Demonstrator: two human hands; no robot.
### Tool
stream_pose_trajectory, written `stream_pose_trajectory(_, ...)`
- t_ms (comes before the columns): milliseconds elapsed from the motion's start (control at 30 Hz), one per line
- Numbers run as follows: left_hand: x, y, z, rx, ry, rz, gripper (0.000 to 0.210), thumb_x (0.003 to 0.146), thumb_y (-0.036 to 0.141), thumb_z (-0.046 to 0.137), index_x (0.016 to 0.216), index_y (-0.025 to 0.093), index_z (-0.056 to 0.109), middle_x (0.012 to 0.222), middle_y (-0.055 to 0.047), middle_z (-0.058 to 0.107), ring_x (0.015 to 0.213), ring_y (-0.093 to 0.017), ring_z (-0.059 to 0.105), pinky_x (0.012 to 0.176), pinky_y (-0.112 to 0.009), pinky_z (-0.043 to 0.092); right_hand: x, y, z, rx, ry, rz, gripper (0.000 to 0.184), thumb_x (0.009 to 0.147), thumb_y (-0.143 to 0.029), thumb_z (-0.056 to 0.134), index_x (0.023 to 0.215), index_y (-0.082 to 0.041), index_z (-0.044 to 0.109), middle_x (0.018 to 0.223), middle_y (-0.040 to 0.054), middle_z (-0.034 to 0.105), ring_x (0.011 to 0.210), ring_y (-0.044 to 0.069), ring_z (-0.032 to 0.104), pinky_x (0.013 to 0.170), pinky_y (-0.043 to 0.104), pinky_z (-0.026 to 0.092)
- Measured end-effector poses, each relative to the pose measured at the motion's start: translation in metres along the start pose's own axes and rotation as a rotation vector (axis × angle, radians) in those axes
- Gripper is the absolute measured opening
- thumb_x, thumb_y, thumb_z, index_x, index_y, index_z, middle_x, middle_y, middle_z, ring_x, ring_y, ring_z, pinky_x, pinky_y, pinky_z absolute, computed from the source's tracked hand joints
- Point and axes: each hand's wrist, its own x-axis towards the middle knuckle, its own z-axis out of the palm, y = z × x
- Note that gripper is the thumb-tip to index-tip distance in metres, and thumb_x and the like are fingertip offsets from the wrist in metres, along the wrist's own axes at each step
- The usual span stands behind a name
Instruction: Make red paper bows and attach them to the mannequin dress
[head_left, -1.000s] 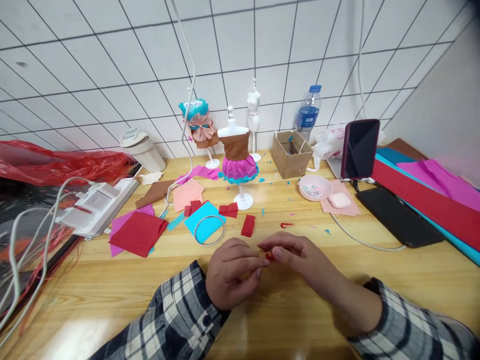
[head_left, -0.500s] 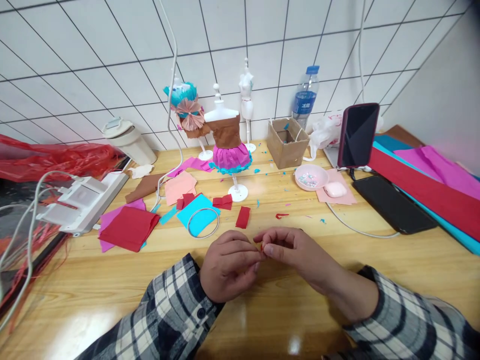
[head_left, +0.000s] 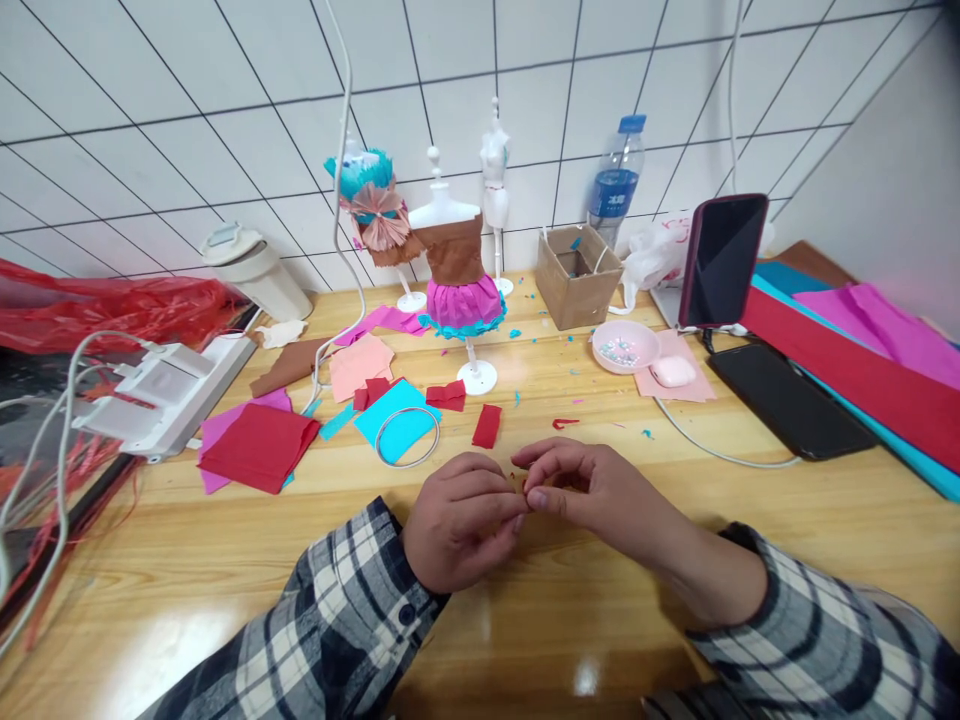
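Red scrap (head_left: 524, 487), mostly hidden, is pinched by thumb and finger of the right hand (head_left: 600, 500); the left hand (head_left: 463, 522) meets it at the fingertips, own grip unclear, over a wooden table (head_left: 187, 560) before a tiled wall (head_left: 195, 50). Less red shows than a second ago! Beyond: three mannequins (head_left: 455, 250), one metal ring (head_left: 408, 466), one bottle (head_left: 615, 190), one box (head_left: 574, 302).

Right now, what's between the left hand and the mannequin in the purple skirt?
In the head view, a red paper rectangle lies between the left hand and the mannequin. Another red paper piece lies left of that rectangle.
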Motion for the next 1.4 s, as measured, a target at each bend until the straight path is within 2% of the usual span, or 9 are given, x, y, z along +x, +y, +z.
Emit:
stream_pose_trajectory(133,0.0,0.001,0.002,-0.009,-0.004,-0.023,0.014,0.077,0.01,0.06,0.086,0.018,0.068,0.07,-0.003,0.068,0.07,-0.015,0.059,0.07,-0.029,0.054,-0.002,-0.002,0.001,-0.058,-0.042,-0.074,0.008,0.08,-0.024,0.064,0.073,-0.02,0.062,0.117,0.0062,0.063,0.11,0.022,0.058,0.091,0.038,0.044)
stream_pose_trajectory(233,-0.001,0.001,0.006,0.034,0.018,-0.111,0.011,0.078,0.012,0.059,0.08,0.018,0.068,0.068,-0.002,0.067,0.067,-0.014,0.058,0.066,-0.029,0.051,-0.003,-0.002,0.005,-0.161,0.042,-0.15,0.009,0.082,-0.02,0.059,0.074,-0.022,0.06,0.116,0.0054,0.063,0.112,0.021,0.056,0.095,0.039,0.041)
stream_pose_trajectory(400,-0.002,0.001,0.011,0.12,0.053,-0.197,0.009,0.077,0.012,0.06,0.074,0.017,0.068,0.062,-0.002,0.066,0.06,-0.013,0.056,0.06,-0.027,0.046,-0.002,0.001,0.011,-0.206,0.226,-0.164,0.007,0.079,-0.025,0.064,0.072,-0.023,0.066,0.105,0.0045,0.067,0.101,0.022,0.06,0.094,0.041,0.043)
stream_pose_trajectory(600,-0.004,0.0,0.013,0.189,0.092,-0.28,0.011,0.081,0.016,0.06,0.08,0.017,0.071,0.066,-0.003,0.066,0.063,-0.014,0.057,0.06,-0.027,0.046,-0.002,0.004,0.014,-0.193,0.269,-0.178,0.014,0.083,-0.026,0.062,0.086,-0.028,0.075,0.104,0.0031,0.07,0.099,0.02,0.064,0.093,0.04,0.048)
stream_pose_trajectory(833,-0.004,0.004,0.01,0.113,0.011,-0.324,0.02,0.084,0.017,0.055,0.096,0.016,0.071,0.072,-0.005,0.067,0.068,-0.017,0.058,0.062,-0.03,0.046,0.0,0.009,0.012,-0.387,0.336,-0.32,0.013,0.078,-0.02,0.069,0.086,-0.027,0.076,0.104,0.0015,0.071,0.097,0.018,0.066,0.09,0.035,0.051)
stream_pose_trajectory(933,-0.003,0.006,0.01,0.136,-0.025,-0.329,0.02,0.084,0.016,0.053,0.094,0.015,0.071,0.071,-0.006,0.066,0.067,-0.017,0.057,0.061,-0.03,0.045,0.001,0.009,0.011,-0.446,0.357,-0.359,0.008,0.078,-0.018,0.069,0.08,-0.023,0.074,0.102,0.0023,0.071,0.095,0.018,0.066,0.087,0.032,0.051)
stream_pose_trajectory(1100,-0.004,0.006,0.012,0.182,-0.062,-0.289,0.017,0.085,0.017,0.055,0.093,0.015,0.07,0.073,-0.005,0.066,0.068,-0.017,0.057,0.063,-0.03,0.045,0.002,0.006,0.009,-0.402,0.299,-0.379,0.012,0.081,-0.012,0.061,0.075,-0.02,0.066,0.102,0.0034,0.07,0.096,0.016,0.064,0.088,0.031,0.049)
stream_pose_trajectory(1267,-0.004,0.007,0.011,0.187,-0.075,-0.215,0.015,0.085,0.015,0.057,0.093,0.015,0.069,0.07,-0.004,0.066,0.067,-0.016,0.056,0.064,-0.03,0.045,0.004,0.007,0.008,-0.226,0.191,-0.245,0.012,0.082,-0.014,0.056,0.072,-0.019,0.061,0.105,0.0052,0.066,0.098,0.017,0.06,0.089,0.034,0.045)
stream_pose_trajectory(1400,-0.002,0.008,0.011,0.171,-0.043,-0.191,0.015,0.084,0.015,0.058,0.094,0.016,0.069,0.072,-0.004,0.067,0.066,-0.015,0.056,0.062,-0.028,0.045,0.006,0.011,0.005,-0.021,0.082,-0.115,0.016,0.084,-0.025,0.057,0.069,-0.018,0.06,0.109,0.0061,0.063,0.101,0.019,0.058,0.093,0.037,0.041)
